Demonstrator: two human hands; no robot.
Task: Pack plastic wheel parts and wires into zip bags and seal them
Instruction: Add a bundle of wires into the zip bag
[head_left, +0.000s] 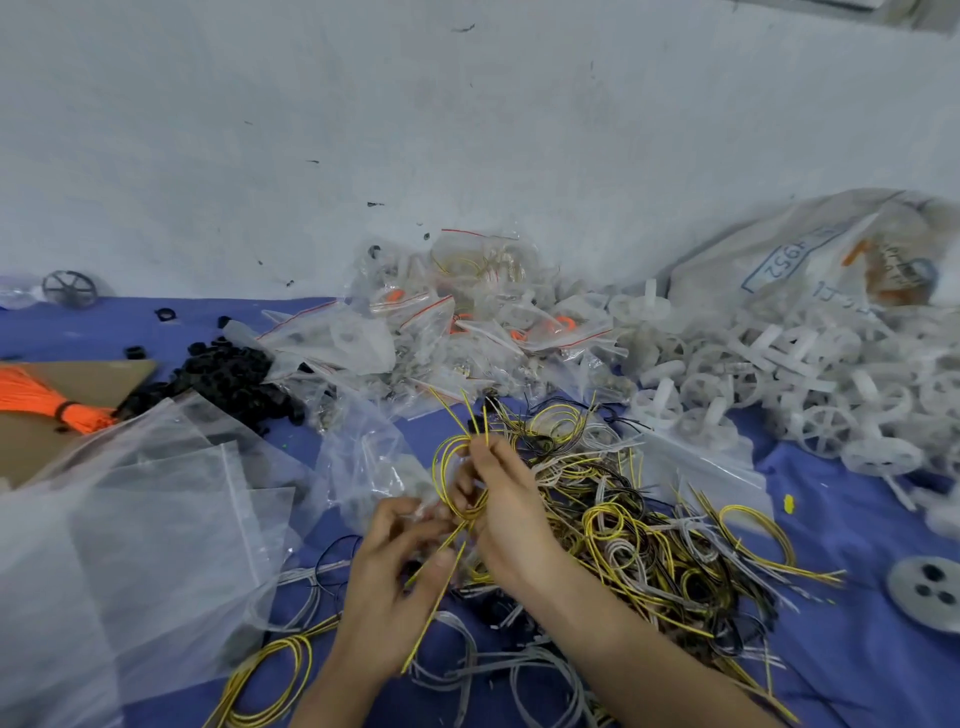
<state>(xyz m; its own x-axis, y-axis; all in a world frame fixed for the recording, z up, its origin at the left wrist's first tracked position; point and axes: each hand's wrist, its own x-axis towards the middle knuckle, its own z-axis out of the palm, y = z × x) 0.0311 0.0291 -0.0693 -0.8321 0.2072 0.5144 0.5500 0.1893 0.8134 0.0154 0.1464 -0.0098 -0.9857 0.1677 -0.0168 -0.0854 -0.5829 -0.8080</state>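
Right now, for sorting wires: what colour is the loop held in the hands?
The wire loop is mainly yellow, seen in the head view.

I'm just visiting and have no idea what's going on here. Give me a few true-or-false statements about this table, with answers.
1. Both the left hand and the right hand hold the yellow wire. True.
2. The white wheels are piled on the person's left. False: they lie on the right.
3. The orange bundle lies on cardboard. True.
4. The table cover is red. False: it is blue.
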